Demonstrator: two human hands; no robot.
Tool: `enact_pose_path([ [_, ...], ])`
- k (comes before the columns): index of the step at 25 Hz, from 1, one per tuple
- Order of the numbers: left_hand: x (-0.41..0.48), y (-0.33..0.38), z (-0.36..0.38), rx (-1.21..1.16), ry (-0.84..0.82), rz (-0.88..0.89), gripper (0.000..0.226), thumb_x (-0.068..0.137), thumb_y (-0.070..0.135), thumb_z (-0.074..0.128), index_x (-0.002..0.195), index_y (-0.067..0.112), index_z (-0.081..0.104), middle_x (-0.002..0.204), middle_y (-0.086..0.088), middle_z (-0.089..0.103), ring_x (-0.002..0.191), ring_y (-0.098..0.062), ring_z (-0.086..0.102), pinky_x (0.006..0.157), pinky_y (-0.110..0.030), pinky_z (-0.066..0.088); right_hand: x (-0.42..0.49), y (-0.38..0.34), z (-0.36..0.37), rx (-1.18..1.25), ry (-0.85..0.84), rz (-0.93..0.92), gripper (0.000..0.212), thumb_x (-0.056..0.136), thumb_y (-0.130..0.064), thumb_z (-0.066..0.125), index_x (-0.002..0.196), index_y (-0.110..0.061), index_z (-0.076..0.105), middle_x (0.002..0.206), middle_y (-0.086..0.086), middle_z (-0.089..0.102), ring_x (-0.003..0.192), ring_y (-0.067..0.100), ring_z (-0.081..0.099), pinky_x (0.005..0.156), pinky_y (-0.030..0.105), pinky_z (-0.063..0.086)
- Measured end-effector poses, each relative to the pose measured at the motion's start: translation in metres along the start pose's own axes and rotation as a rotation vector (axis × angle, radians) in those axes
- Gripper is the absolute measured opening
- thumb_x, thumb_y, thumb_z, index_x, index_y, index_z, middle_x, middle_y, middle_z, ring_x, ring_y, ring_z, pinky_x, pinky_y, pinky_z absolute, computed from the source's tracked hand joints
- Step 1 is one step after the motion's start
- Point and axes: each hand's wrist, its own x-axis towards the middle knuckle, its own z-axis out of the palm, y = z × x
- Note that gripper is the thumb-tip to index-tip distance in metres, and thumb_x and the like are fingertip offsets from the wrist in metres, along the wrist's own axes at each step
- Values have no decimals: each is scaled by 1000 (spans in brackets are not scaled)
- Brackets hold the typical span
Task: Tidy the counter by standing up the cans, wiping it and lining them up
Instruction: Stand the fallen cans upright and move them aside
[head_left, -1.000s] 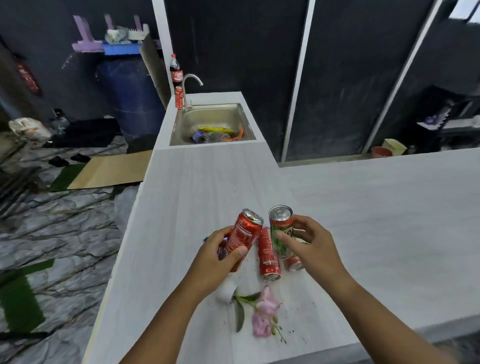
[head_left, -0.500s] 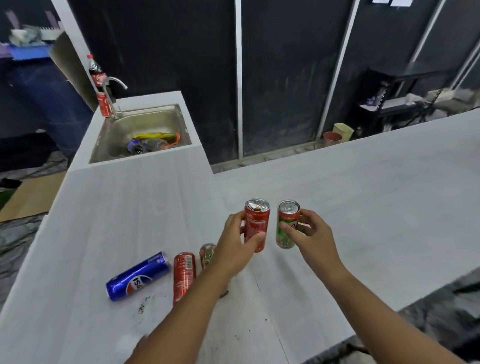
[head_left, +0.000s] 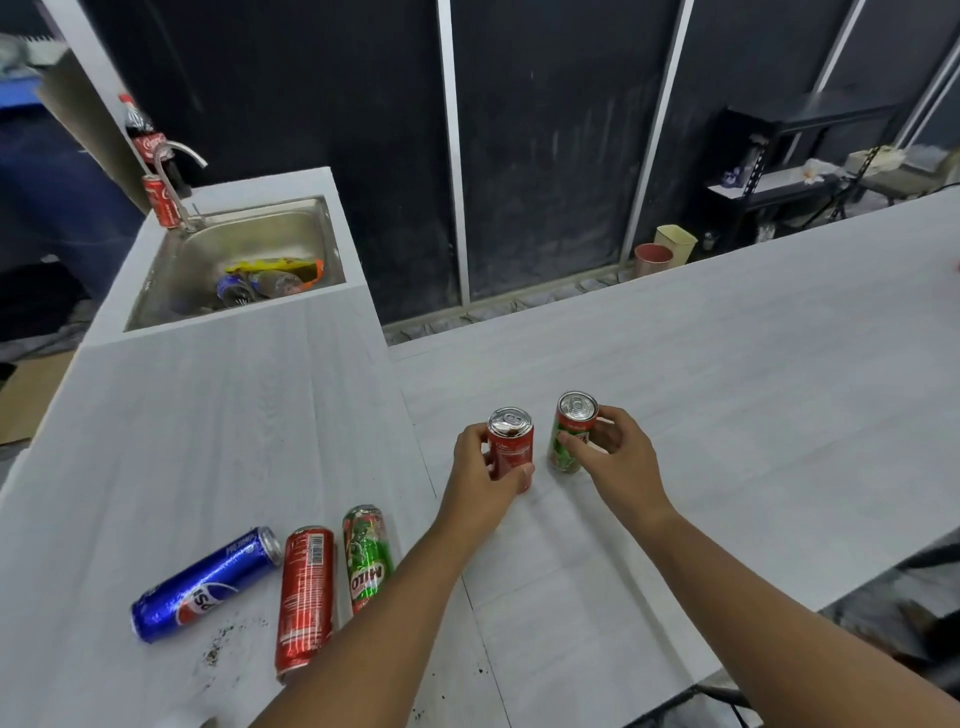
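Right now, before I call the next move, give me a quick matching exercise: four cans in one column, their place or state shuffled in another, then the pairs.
1. blue Pepsi can
2. long red can
3. short red can
4. short green can

A. upright, held by the left hand
B. upright, held by the right hand
C. lying, leftmost of three
D. lying, middle of three

Pairs: 1-C, 2-D, 3-A, 4-B.

red can (head_left: 511, 449) righted, green can (head_left: 565, 458) moved right
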Motion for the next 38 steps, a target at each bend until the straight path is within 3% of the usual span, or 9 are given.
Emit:
enact_pose_path([
  [7, 4, -5, 9, 24, -10, -6, 63, 85, 35, 90, 124, 54, 45, 148, 20, 44, 137, -9, 54, 104, -26, 50, 5, 13, -5, -29, -51, -8, 48, 83, -26, 92, 123, -35, 67, 121, -13, 77, 117, 1, 70, 100, 31, 58],
  [12, -21, -9, -5, 151, 29, 27, 89, 84, 41, 91, 155, 38, 38, 158, 20, 36, 146, -1, 38, 122, -35, 40, -9, 12, -8, -67, -6, 18, 59, 82, -34, 92, 132, -38, 62, 132, -14, 71, 124, 1, 66, 102, 32, 55],
  [19, -101, -3, -90, 262, 150, 161, 68, 85, 64, 81, 144, 57, 46, 156, 35, 37, 143, 7, 39, 113, -22, 37, -83, -1, 0, -59, 149, 2, 40, 84, -48, 87, 117, -43, 65, 115, -20, 74, 110, -4, 69, 89, 25, 54],
  [25, -149, -19, -175, 253, 244, 68, 66, 85, 49, 86, 138, 59, 49, 146, 47, 36, 131, 19, 40, 107, -28, 44, -139, -21, 64, -91, -85, -6, 23, 89, -40, 85, 107, -37, 71, 109, -20, 76, 106, -2, 71, 79, 20, 53],
  [26, -155, -24, -185, 268, 244, 46, 68, 85, 49, 86, 140, 59, 48, 144, 48, 35, 130, 15, 43, 106, -30, 47, -145, -24, 76, -101, -120, -4, 23, 89, -39, 85, 107, -37, 72, 109, -21, 76, 105, -2, 71, 78, 19, 53],
  [30, -173, -44, -214, 340, 271, -14, 76, 82, 58, 84, 145, 58, 41, 155, 30, 37, 135, -2, 44, 103, -37, 55, -170, -30, 121, -147, -230, -1, 26, 88, -43, 85, 110, -40, 71, 111, -23, 75, 105, -4, 70, 70, 15, 56],
  [33, -183, -60, -222, 397, 263, -69, 81, 78, 66, 84, 142, 62, 35, 156, 25, 38, 130, -1, 45, 101, -32, 51, -187, -28, 148, -185, -283, 17, 33, 85, -47, 86, 114, -42, 70, 114, -20, 74, 106, -2, 70, 72, 11, 56],
  [38, -196, -76, -208, 436, 188, -113, 94, 73, 77, 80, 147, 58, 27, 157, 23, 35, 120, 1, 50, 89, -22, 49, -206, -23, 175, -262, -325, 62, 45, 85, -46, 87, 123, -40, 62, 123, -19, 67, 107, 2, 67, 81, 21, 56],
])
